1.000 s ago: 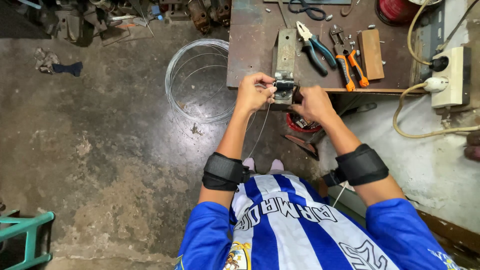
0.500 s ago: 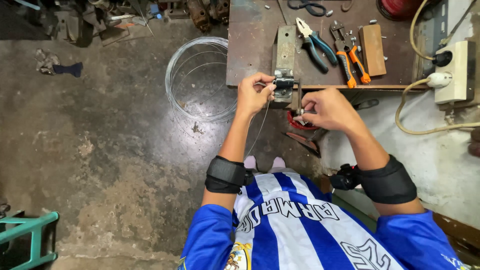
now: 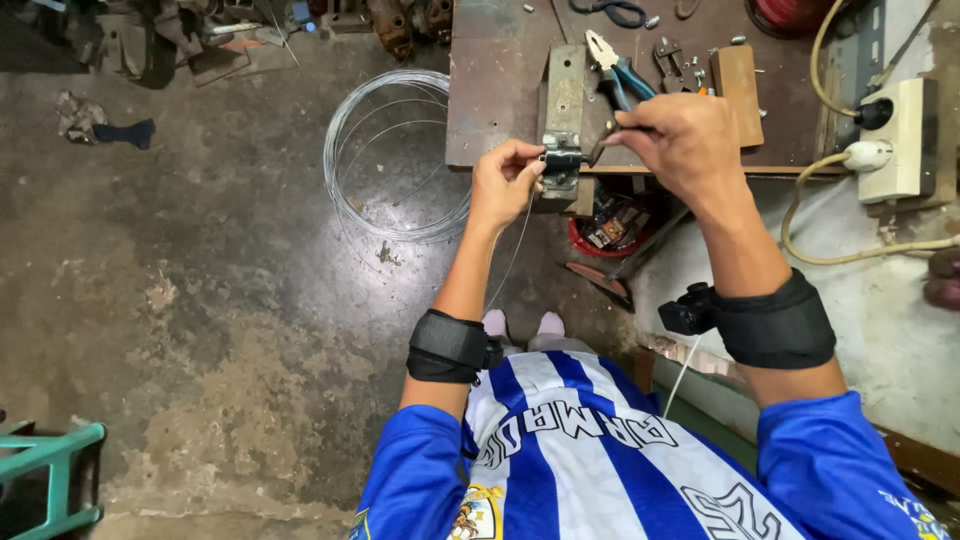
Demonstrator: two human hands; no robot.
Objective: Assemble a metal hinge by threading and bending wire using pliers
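My left hand (image 3: 505, 183) pinching thin wire (image 3: 515, 250) at small metal jig (image 3: 562, 160), upper centre, bench (image 3: 490, 90) edge, my right hand (image 3: 680, 140) closed around a slim tool, wire coil (image 3: 395, 155) on floor, upper left of centre.

Both arms reach up from the lower part of the frame toward its upper middle, each in a blue sleeve with a black band around the forearm. The left hand (image 3: 505, 185) sits just left of centre, wrist straight, its fingers (image 3: 532, 165) pinched together at the tips. The right hand (image 3: 685, 140) is higher and to the right, back of the hand facing the camera, knuckles bent, fingers curled closed toward the left hand, the two hands near each other but apart
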